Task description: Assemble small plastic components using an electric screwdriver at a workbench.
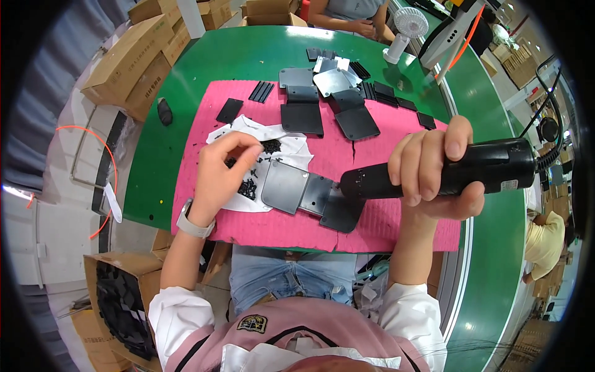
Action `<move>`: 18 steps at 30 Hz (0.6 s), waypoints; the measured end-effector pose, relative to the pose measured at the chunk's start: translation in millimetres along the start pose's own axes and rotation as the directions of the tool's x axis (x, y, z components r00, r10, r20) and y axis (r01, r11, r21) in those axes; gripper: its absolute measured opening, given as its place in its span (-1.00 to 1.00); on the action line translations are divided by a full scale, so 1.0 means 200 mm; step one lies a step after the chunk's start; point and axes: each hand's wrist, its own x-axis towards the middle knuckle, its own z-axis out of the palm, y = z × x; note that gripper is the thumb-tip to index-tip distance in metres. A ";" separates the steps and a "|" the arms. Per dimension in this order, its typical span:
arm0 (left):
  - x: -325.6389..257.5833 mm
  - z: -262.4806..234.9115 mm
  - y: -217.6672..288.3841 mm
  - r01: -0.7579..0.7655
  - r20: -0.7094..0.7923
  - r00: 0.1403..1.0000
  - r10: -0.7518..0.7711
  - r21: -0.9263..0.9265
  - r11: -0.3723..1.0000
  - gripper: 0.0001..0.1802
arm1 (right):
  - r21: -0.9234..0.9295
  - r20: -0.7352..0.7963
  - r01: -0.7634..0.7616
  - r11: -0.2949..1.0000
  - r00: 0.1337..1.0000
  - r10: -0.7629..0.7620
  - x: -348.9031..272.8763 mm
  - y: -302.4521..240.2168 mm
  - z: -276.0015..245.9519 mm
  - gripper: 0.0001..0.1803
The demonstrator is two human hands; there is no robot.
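My right hand is wrapped round a black electric screwdriver, which lies nearly level and points left. Its front end is over a dark hinged metal bracket of joined plates, near the joint of its right-hand plate; the very tip is hard to see. My left hand has thumb and forefinger pinched together at the edge of a pile of small black screws. What the fingertips hold, if anything, is too small to make out. More screws lie on the crumpled white cloth beneath this hand.
A pink foam mat covers part of the green table. Farther back lie more brackets, flat black plates and black strips. A small white fan stands at the far right. A co-worker's hands show beyond the table.
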 end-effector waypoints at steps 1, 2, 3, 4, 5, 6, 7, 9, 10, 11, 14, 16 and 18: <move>-0.02 0.02 0.01 0.116 0.134 0.988 -0.078 -0.305 0.945 -0.93 | -0.018 -0.004 0.012 1.000 1.000 -0.012 0.00 0.00 0.01 -0.55; -0.04 0.04 0.02 0.255 0.283 0.953 -0.108 -0.561 0.788 -0.92 | -0.020 -0.007 0.012 1.000 1.000 -0.012 0.00 0.00 0.03 -0.55; -0.05 0.05 0.05 0.270 0.331 0.941 -0.069 -0.615 0.741 -0.89 | -0.072 -0.087 0.062 0.996 0.994 -0.068 0.00 0.01 0.07 -0.56; -0.06 0.07 0.07 0.250 0.356 0.935 0.006 -0.668 0.701 -0.88 | -0.128 -0.162 0.106 0.986 0.979 -0.127 0.01 0.02 0.09 -0.57; -0.06 0.09 0.08 0.237 0.371 0.927 0.050 -0.684 0.690 -0.88 | -0.109 -0.175 0.119 0.987 0.975 -0.137 0.00 0.02 0.10 -0.58; -0.07 0.10 0.09 0.223 0.384 0.918 0.095 -0.702 0.677 -0.88 | -0.114 -0.179 0.117 0.987 0.974 -0.136 0.00 0.02 0.11 -0.58; -0.07 0.12 0.09 0.227 0.388 0.917 0.097 -0.703 0.674 -0.88 | -0.119 -0.177 0.127 0.985 0.973 -0.147 0.00 0.02 0.11 -0.58; -0.08 0.15 0.11 0.195 0.373 0.917 0.141 -0.728 0.658 -0.88 | -0.124 -0.178 0.138 0.983 0.971 -0.158 0.00 0.03 0.12 -0.59; -0.08 0.16 0.11 0.197 0.375 0.916 0.141 -0.727 0.658 -0.88 | -0.129 -0.175 0.135 0.982 0.972 -0.156 0.00 0.03 0.12 -0.59; -0.07 0.16 0.11 0.178 0.378 0.913 0.154 -0.708 0.683 -0.88 | -0.133 -0.173 0.132 0.982 0.973 -0.154 0.00 0.03 0.12 -0.59; -0.07 0.17 0.12 0.150 0.366 0.916 0.164 -0.690 0.708 -0.88 | -0.033 -0.029 0.103 0.994 0.994 -0.104 -0.02 0.02 0.07 -0.56; -0.08 0.18 0.12 0.142 0.350 0.924 0.155 -0.688 0.711 -0.89 | -0.088 -0.127 0.082 0.993 0.988 -0.093 -0.02 0.04 0.11 -0.59; -0.08 0.18 0.11 0.124 0.358 0.921 0.154 -0.643 0.756 -0.89 | -0.145 -0.223 0.053 0.988 0.971 -0.084 -0.02 0.05 0.13 -0.61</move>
